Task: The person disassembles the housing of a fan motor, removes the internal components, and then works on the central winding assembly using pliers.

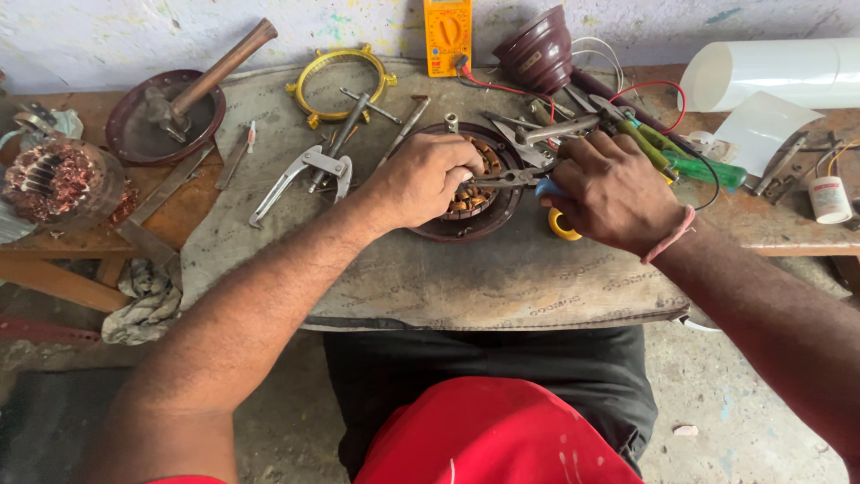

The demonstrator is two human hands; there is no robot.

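1. Nearest the camera: red cloth and dark trousers of the seated person, below the edge of the grey mat (466, 278) that covers the bench.
2. Left hand (421, 177): fingers curled and pressed down on the left rim of the round motor stator (470, 193), holding it on the mat. The stator's copper windings show between the two hands.
3. Right hand (614, 193): closed around the blue-handled pliers (515, 177). The pliers' nose points left, over the stator windings; whether the tips grip a wire cannot be told from this view.
4. Just beside the right hand, at its near left: a yellow tape roll (564, 226), lying on the mat.
5. Left of the left hand: a silver puller tool (300, 177), lying flat, apart from the hand.
6. Behind the right hand: green-handled screwdrivers (694, 164) and loose scissors-type tools, heaped together.
7. Far edge: a yellow ring (340, 82), a yellow multimeter (447, 36) against the wall, a dark maroon cup-shaped housing (540, 52).
8. Far left: a hammer (210, 76) resting in a round dark plate (134, 134); a copper-wound coil (54, 179) near it.
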